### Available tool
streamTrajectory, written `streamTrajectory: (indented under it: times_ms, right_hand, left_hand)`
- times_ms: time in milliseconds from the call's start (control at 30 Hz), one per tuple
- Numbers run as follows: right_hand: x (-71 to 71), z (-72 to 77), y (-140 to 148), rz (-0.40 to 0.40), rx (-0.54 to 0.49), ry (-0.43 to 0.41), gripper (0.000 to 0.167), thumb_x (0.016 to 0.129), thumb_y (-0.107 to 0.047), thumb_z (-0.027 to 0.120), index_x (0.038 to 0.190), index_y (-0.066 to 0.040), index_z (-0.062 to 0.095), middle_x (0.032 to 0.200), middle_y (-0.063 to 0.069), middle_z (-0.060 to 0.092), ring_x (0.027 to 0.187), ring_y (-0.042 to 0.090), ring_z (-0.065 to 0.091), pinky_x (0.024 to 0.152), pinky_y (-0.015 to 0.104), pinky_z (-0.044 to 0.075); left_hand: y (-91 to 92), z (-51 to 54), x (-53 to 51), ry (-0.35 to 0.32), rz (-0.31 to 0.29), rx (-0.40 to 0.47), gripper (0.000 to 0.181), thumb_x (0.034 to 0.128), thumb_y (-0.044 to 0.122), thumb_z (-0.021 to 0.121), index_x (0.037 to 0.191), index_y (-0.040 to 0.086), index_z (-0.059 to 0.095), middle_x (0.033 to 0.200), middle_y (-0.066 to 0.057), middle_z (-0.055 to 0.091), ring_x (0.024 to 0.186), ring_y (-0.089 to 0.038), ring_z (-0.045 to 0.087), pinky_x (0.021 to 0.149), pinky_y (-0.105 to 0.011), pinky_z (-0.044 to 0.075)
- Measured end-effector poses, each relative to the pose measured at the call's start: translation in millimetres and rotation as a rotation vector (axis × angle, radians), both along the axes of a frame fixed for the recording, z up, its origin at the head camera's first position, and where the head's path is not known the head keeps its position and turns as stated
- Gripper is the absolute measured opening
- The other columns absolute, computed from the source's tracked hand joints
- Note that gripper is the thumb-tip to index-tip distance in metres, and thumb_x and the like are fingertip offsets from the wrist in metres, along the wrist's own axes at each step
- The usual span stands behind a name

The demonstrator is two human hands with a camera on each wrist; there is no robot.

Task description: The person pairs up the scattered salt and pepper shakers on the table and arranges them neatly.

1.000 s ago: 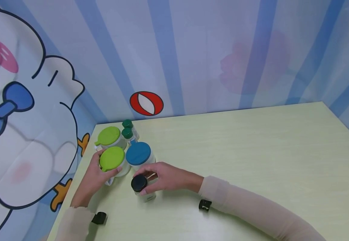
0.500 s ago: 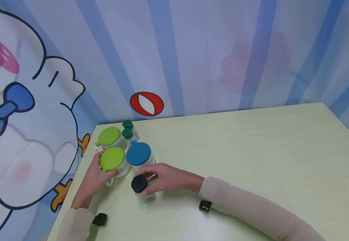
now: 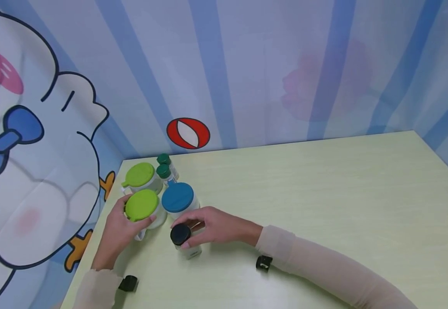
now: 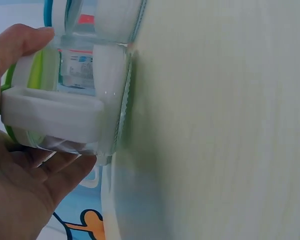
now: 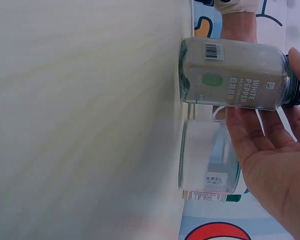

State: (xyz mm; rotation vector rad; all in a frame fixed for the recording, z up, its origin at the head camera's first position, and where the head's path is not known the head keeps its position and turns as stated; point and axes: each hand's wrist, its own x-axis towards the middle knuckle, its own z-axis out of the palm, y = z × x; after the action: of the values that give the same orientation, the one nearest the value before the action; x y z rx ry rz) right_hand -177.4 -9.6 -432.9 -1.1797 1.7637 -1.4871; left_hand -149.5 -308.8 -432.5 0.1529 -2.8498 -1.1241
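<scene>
Grips the near green-lidded jar (image 3: 141, 205) in the left hand (image 3: 119, 225), with the thumb on one side and bent fingers along the other. Holds the white pepper bottle (image 5: 230, 75) in the right hand (image 3: 217, 226), pinched between thumb and fingers, high up by the black cap (image 3: 180, 234). Has both at the left end of the bench (image 3: 305, 214), with the bottle to the right of the jar and nearer to the person (cannot tell whether resting fully on the surface or lifted slightly). Shows close by a blue-lidded jar (image 3: 177, 197) just beyond the right fingers, a far green-lidded jar (image 3: 140, 174) behind the held one, and two green-capped bottles (image 3: 163, 171) at the back. Could knock the blue-lidded jar if swinging the right fingers outward, given so little room there. Could tip the bottle at its base if pushed sideways from so high a hold. Could bump a neighbour with the handle (image 4: 52, 115) if twisting the jar, or slip on smooth glass if easing the grip too soon.
</scene>
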Motion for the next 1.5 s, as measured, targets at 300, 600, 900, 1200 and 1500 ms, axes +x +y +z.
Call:
streamTrajectory:
  times_ms: [300,600,900,1200,1500]
  right_hand:
    - [0.2,9.0,13.7,-0.057,0.007,0.007,0.047,0.089,-0.018,0.08,0.133,-0.02,0.065,0.123,-0.01,0.068,0.113,0.009,0.065,0.101,0.029,0.052]
    - [-3.3,17.5,43.9,-0.149,0.001,0.014,0.045,0.088,-0.019,0.081,0.13,-0.023,0.066,0.123,-0.008,0.067,0.114,0.013,0.065,0.102,0.033,0.052]
    - [-6.7,26.9,81.9,-0.254,0.0,0.058,0.042,0.088,-0.02,0.081,0.128,-0.021,0.067,0.122,-0.002,0.068,0.111,0.019,0.066,0.101,0.037,0.053]
    - [-5.1,39.4,122.5,-0.362,0.005,0.062,0.042,0.087,-0.019,0.082,0.126,-0.024,0.069,0.119,-0.001,0.068,0.11,0.021,0.065,0.099,0.04,0.054]
    - [-1.3,46.4,157.6,-0.439,0.023,0.086,0.043,0.086,-0.022,0.083,0.127,-0.024,0.068,0.12,0.0,0.069,0.111,0.021,0.066,0.099,0.04,0.054]
  left_hand:
    - [2.6,21.5,10.2,0.065,0.017,-0.046,0.095,0.0836,0.035,0.083,0.152,-0.004,0.029,0.137,-0.026,0.047,0.115,-0.04,0.048,0.093,-0.058,0.045]
    - [8.4,40.0,21.1,0.072,0.001,-0.057,0.095,0.083,0.037,0.084,0.15,-0.003,0.031,0.138,-0.025,0.046,0.116,-0.04,0.047,0.094,-0.059,0.044]
    - [17.8,62.6,34.1,0.133,-0.039,-0.104,0.095,0.0806,0.038,0.086,0.149,-0.004,0.034,0.134,-0.024,0.049,0.111,-0.038,0.051,0.087,-0.057,0.047]
    - [34.7,83.3,41.2,0.197,-0.099,-0.146,0.094,0.0792,0.034,0.087,0.148,-0.003,0.035,0.132,-0.022,0.05,0.108,-0.036,0.051,0.086,-0.056,0.048]
    - [54.8,96.6,38.4,0.275,-0.165,-0.132,0.088,0.0755,0.024,0.089,0.142,-0.004,0.039,0.129,-0.021,0.052,0.106,-0.035,0.053,0.084,-0.057,0.048]
